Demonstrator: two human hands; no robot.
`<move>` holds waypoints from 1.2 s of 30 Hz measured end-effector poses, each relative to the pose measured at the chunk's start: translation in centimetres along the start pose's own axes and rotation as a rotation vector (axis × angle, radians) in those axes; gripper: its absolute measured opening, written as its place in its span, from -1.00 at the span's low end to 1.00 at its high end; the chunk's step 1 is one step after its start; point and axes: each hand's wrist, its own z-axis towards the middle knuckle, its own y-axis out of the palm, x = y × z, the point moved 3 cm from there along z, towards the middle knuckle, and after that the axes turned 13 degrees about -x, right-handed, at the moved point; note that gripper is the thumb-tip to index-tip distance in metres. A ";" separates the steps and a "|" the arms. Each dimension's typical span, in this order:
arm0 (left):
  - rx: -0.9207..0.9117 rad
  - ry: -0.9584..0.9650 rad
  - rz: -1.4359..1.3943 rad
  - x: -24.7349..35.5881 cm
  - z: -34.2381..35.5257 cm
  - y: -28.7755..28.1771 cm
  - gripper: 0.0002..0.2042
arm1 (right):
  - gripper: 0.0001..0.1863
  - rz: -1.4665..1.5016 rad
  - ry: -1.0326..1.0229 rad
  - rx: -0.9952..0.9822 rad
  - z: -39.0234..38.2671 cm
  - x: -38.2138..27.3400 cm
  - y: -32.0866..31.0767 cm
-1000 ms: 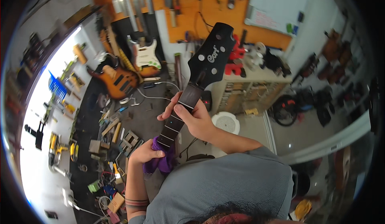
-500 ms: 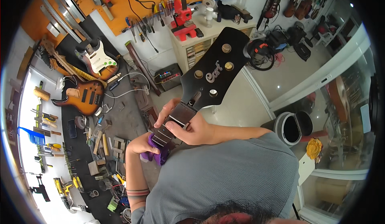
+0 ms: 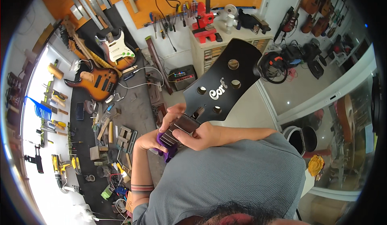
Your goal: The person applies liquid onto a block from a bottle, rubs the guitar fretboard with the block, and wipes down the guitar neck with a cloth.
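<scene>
Bench [image 3: 139, 98] 10 o'clock; bass neck [image 3: 186, 124] runs 7-to-1 o'clock, right hand [image 3: 203, 136] gripping nearer headstock [image 3: 213, 80], left hand [image 3: 150, 141] holding purple cloth [image 3: 171, 152].

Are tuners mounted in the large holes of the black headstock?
No, all four large holes in the black headstock are open, showing the background through them.

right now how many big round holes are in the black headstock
4 in the headstock: upper hole, left hole, right hole and lower hole.
</scene>
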 end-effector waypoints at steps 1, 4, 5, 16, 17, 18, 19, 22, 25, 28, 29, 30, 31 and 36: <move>0.001 0.018 -0.029 -0.1 -0.2 0.0 -0.10 | -0.35 0.055 -0.004 0.007 0.2 -0.1 0.0; 0.034 0.043 -0.021 0.3 -0.6 0.1 -0.03 | -0.24 0.328 -0.068 0.043 1.0 -0.3 0.6; 0.056 0.080 0.004 0.9 -0.6 0.3 -0.01 | -0.18 0.539 -0.114 0.079 1.3 -0.4 0.7; 0.022 0.119 -0.045 0.7 -0.6 0.1 -0.24 | -0.26 0.932 -0.343 0.259 4.5 -0.4 -1.4; 0.031 0.127 -0.043 1.3 -0.4 0.4 -0.37 | -0.30 0.924 -0.264 0.338 5.3 -1.0 -2.5; 0.104 0.122 -0.001 1.5 -0.6 0.3 -0.39 | -0.34 0.910 -0.186 0.418 5.8 -1.0 -3.6; 0.178 0.117 0.039 1.7 -0.9 0.3 -0.41 | -0.39 0.864 -0.211 0.375 6.0 -0.1 -4.3; 0.564 0.501 -0.097 8.1 -0.1 3.9 -0.56 | -0.44 0.705 -0.216 0.566 8.1 0.8 -4.9; 0.993 0.726 0.276 18.5 1.3 8.1 -0.70 | -0.46 0.460 -0.209 0.556 10.7 1.2 -4.4; 1.333 0.760 0.653 21.3 1.7 7.7 -0.59 | -0.44 0.381 -0.117 0.449 11.8 1.1 -4.1; 1.376 0.738 0.694 20.8 1.7 7.2 -0.54 | -0.42 0.352 -0.087 0.422 12.1 2.3 -4.6; 1.389 0.678 0.765 19.2 1.8 6.2 -0.47 | -0.38 0.326 -0.158 0.406 12.4 2.7 -4.8; 1.332 0.671 0.665 17.6 2.0 5.5 -0.43 | -0.39 0.445 -0.153 0.421 12.3 2.8 -5.0; 1.375 0.445 0.543 4.7 3.2 0.8 -0.44 | -0.48 0.726 -0.032 0.476 10.3 5.3 -7.6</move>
